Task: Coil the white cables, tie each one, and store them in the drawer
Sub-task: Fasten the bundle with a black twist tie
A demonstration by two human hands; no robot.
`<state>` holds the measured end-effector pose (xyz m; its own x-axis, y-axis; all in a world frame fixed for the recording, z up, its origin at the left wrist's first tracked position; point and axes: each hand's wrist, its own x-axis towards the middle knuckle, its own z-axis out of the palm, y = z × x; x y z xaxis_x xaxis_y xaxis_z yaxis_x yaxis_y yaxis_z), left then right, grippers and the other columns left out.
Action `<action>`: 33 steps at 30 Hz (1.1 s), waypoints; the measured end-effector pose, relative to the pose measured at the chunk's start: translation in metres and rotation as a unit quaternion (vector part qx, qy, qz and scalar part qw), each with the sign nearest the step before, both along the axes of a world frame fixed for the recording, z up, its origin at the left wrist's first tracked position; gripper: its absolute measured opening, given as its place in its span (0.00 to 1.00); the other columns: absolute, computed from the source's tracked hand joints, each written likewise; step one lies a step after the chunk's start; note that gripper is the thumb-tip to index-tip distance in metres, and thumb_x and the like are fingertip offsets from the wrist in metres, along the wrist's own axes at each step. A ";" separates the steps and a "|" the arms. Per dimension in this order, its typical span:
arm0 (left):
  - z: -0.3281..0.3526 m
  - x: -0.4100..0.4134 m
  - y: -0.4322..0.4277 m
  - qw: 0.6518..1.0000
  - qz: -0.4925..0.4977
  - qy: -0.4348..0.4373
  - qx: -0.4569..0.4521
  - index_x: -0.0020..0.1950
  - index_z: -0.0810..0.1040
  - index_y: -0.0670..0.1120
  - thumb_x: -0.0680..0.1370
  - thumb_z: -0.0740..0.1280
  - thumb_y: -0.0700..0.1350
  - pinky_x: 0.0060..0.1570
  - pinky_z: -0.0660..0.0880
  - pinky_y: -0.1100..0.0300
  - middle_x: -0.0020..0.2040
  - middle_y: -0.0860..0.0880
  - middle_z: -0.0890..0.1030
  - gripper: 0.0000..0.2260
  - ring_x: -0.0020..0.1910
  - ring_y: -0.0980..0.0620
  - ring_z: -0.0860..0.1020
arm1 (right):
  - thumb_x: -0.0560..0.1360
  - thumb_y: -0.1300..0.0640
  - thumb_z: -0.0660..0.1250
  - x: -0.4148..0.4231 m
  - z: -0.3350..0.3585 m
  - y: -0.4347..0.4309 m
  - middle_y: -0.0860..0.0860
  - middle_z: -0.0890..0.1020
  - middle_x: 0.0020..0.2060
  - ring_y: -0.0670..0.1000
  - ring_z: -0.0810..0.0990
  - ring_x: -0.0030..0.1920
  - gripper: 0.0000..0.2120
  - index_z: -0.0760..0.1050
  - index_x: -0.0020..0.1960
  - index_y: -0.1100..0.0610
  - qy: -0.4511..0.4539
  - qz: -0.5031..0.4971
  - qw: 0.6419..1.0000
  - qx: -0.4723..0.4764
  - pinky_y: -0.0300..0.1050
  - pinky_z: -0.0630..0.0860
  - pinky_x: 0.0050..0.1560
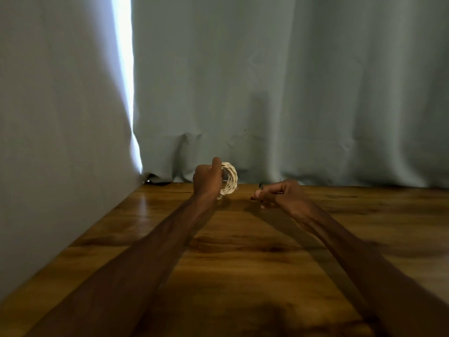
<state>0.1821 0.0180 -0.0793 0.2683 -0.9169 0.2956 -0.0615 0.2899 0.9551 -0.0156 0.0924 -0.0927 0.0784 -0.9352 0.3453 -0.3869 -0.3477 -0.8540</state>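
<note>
A person's two bare forearms are stretching forward over a brown wooden table (243,263), seen from a camera worn on the head.

The left grip (207,181), a bare hand, is curling tightly around a coil of white cable (230,178). The thumb is pointing up over the top of the coil, and the fingers are passing through its middle. The coil is standing upright on edge, sticking out to the right of the fist, near the far edge of the table. A short bit of cable is hanging from the bottom of the coil, and whether it is touching the table cannot be told.

The right grip (279,193), also a bare hand, is hovering just above the table, a little apart from the coil and slightly lower. Its thumb and fingers are pinching together narrowly on a thin dark strip (260,185), whose tip is poking up past the fingertips. The strip is too small and blurred to identify.

A grey-blue curtain (291,93) is hanging behind the table and along its left side. A bright sliver of daylight (125,69) is showing through a gap in the fabric at the upper left.
</note>
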 end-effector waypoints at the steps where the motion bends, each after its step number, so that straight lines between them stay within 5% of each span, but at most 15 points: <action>1: 0.001 -0.009 -0.001 1.000 0.005 -0.003 0.005 0.40 0.81 0.41 0.78 0.62 0.53 0.44 0.80 0.45 0.38 0.43 0.84 0.18 0.40 0.42 0.83 | 0.75 0.63 0.74 -0.003 -0.002 -0.001 0.54 0.88 0.48 0.52 0.87 0.50 0.05 0.86 0.49 0.63 -0.017 0.000 1.000 0.016 0.49 0.84 0.54; 5: -0.006 -0.033 -0.004 1.000 0.015 -0.020 0.002 0.43 0.81 0.39 0.81 0.61 0.52 0.43 0.78 0.52 0.42 0.42 0.84 0.18 0.43 0.43 0.83 | 0.77 0.67 0.71 -0.006 -0.004 0.000 0.63 0.87 0.46 0.58 0.84 0.43 0.06 0.84 0.51 0.69 -0.054 -0.003 0.996 0.064 0.41 0.83 0.34; 9: -0.024 -0.037 -0.008 1.000 0.016 -0.002 0.003 0.38 0.81 0.40 0.79 0.61 0.54 0.42 0.80 0.49 0.37 0.43 0.84 0.21 0.39 0.41 0.83 | 0.79 0.70 0.65 -0.006 -0.003 -0.002 0.61 0.88 0.47 0.48 0.84 0.34 0.09 0.80 0.57 0.67 -0.049 0.005 0.995 0.090 0.38 0.76 0.27; 17: -0.032 -0.037 0.001 1.000 -0.008 0.018 -0.002 0.31 0.76 0.44 0.76 0.62 0.56 0.35 0.70 0.54 0.26 0.50 0.75 0.19 0.30 0.47 0.74 | 0.75 0.72 0.59 0.021 0.008 0.009 0.61 0.88 0.43 0.47 0.64 0.23 0.12 0.77 0.43 0.59 -0.053 0.019 0.988 0.144 0.35 0.59 0.26; 24: -0.040 -0.044 0.001 0.999 -0.020 -0.029 -0.027 0.30 0.76 0.43 0.77 0.61 0.58 0.37 0.74 0.52 0.29 0.47 0.78 0.23 0.30 0.45 0.76 | 0.75 0.70 0.51 0.015 0.008 0.001 0.61 0.87 0.52 0.44 0.58 0.20 0.20 0.79 0.58 0.66 -0.091 0.080 0.980 0.159 0.34 0.54 0.23; 27: -0.040 -0.047 0.002 0.999 -0.049 -0.005 -0.016 0.33 0.81 0.41 0.77 0.64 0.58 0.40 0.83 0.48 0.32 0.44 0.84 0.23 0.34 0.42 0.84 | 0.78 0.66 0.54 0.012 0.006 0.002 0.65 0.84 0.57 0.44 0.56 0.21 0.19 0.80 0.61 0.65 -0.115 0.101 0.976 0.156 0.35 0.53 0.22; 33: -0.037 -0.045 0.003 0.998 -0.054 -0.015 -0.013 0.33 0.83 0.42 0.80 0.66 0.50 0.38 0.81 0.49 0.30 0.45 0.83 0.19 0.32 0.44 0.83 | 0.77 0.55 0.72 0.009 0.001 0.009 0.59 0.87 0.52 0.43 0.59 0.24 0.12 0.85 0.58 0.56 -0.084 0.103 0.985 0.107 0.38 0.55 0.26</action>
<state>0.1375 0.0212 -0.1167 0.1589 -0.9317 0.3267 -0.0577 0.3216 0.9451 -0.0061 0.1015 -0.0919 0.2323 -0.9585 0.1654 -0.1736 -0.2082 -0.9626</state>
